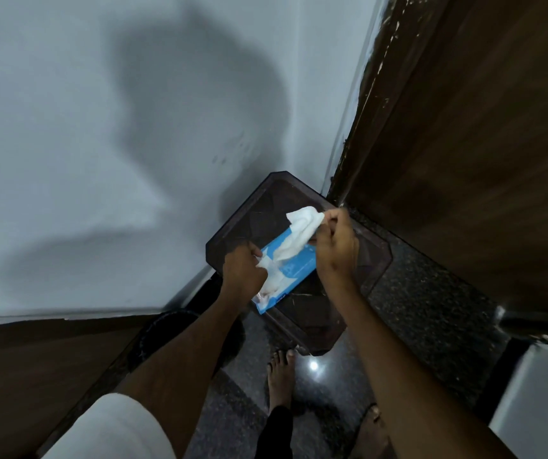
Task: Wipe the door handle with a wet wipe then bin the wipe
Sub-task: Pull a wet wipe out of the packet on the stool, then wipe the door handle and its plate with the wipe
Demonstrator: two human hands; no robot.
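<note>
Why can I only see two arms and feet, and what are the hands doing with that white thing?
The camera sits on a person's head and looks down, so you see what they see: their own arms and bare feet, not their face. There is just this one picture. In the corner, between the pale wall and a brown wooden door, stands a small dark stool. On it lies a blue pack of wet wipes. The left hand holds the pack down. The right hand pinches a white wet wipe and is pulling it out of the pack. The door handle and the bin are not in the picture.
</note>
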